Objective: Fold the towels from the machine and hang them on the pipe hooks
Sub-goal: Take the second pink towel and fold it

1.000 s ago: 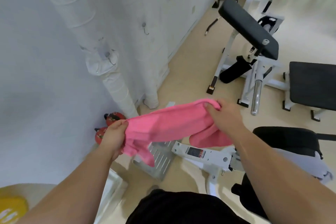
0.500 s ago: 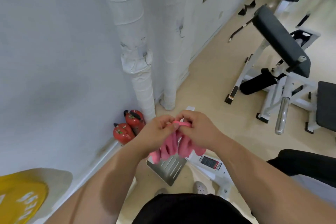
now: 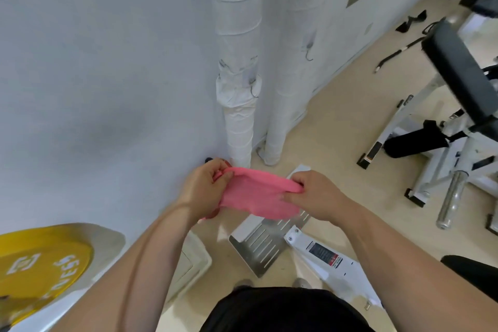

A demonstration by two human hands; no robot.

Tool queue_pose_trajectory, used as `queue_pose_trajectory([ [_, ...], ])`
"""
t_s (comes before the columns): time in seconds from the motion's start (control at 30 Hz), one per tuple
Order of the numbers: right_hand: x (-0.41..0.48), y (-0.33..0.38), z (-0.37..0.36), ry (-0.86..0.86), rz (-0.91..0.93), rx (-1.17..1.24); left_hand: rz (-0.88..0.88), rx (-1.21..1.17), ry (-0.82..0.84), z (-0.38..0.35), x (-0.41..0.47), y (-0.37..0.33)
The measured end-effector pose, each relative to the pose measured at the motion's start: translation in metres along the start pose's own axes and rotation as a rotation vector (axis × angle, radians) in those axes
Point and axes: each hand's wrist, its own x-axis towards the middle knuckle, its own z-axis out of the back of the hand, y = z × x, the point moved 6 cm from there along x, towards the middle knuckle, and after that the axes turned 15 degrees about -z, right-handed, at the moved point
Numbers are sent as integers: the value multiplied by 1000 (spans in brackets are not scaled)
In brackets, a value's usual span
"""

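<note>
While the left hand (image 3: 204, 188) is curled round one end of the pink towel (image 3: 258, 197) and the right hand (image 3: 315, 194) is pinched on the other, it is held slack between them, its long axis running left to right. The hook (image 3: 252, 89) on the nearer pipe (image 3: 237, 35) is seen above and ahead, judged slightly closer to the left hand.

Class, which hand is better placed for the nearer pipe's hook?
Probably left: the left hand, gripping the pink cloth towel, is closer to the metal hook on the white wrapped pipe than the right hand.
</note>
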Motion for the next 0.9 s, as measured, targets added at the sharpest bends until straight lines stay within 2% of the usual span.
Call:
queue_pose_trajectory([
  [0.1, -2, 5, -3, 16, 1, 209, 2, 10, 24, 0, -1, 1],
  [0.23, -8, 8, -7, 112, -32, 711, -11, 15, 31, 2, -1, 7],
  [0.3, -9, 8, -11, 171, -62, 848, -15, 36, 31, 1, -1, 10],
  [0.37, -13, 10, -8, 100, -36, 806, 11, -6, 33, -1, -3, 12],
  [0.47, -20, 16, -2, -19, -5, 687, 114, -227, 51, -5, -9, 11],
  [0.6, -34, 35, -13, 203, 38, 755, 107, -562, 108, -12, -12, -7],
  [0.67, -38, 45, -18, 211, 102, 641, 72, -657, 142, -14, -13, -23],
  [0.83, -38, 61, -3, -119, 251, 464, 27, -675, 202, -12, -19, -38],
  [0.9, -41, 68, 2, -142, 294, 418, 1, -656, 226, -9, -22, -41],
])
